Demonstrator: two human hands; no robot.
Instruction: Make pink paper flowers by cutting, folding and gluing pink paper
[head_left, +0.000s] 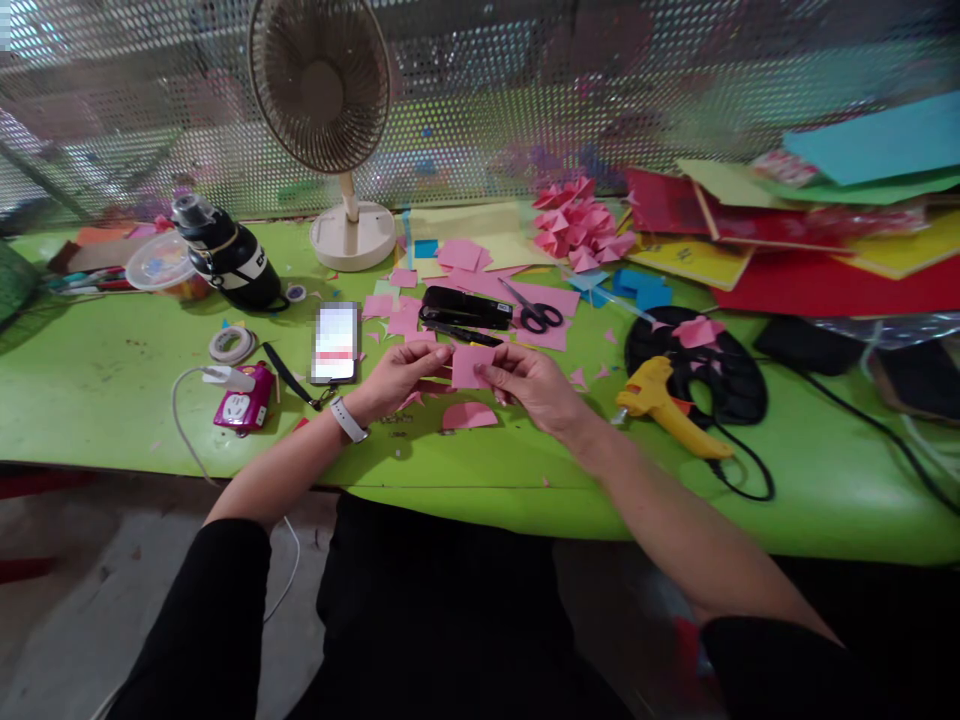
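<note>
Between my two hands is a small pink paper square [469, 367], raised a little over the green table. My left hand [405, 372], with a white band on its wrist, pinches the left edge of the paper. Thumb and fingers of my right hand [529, 382] grip its right side. Just beyond lie a black stapler [466, 307] and black-handled scissors [534, 308] among pink paper pieces [403, 316]. A rounded pink paper piece [470, 415] rests on the table nearer to me. Farther back is a heap of folded pink paper shapes [576, 225].
A fan [352, 235] and a black bottle [232, 258] stand at the back left. A phone [334, 345], a tape roll [232, 344] and a purple power adapter [245, 400] lie left. A yellow glue gun [671, 405] with its cord is right, below stacked coloured sheets [810, 285].
</note>
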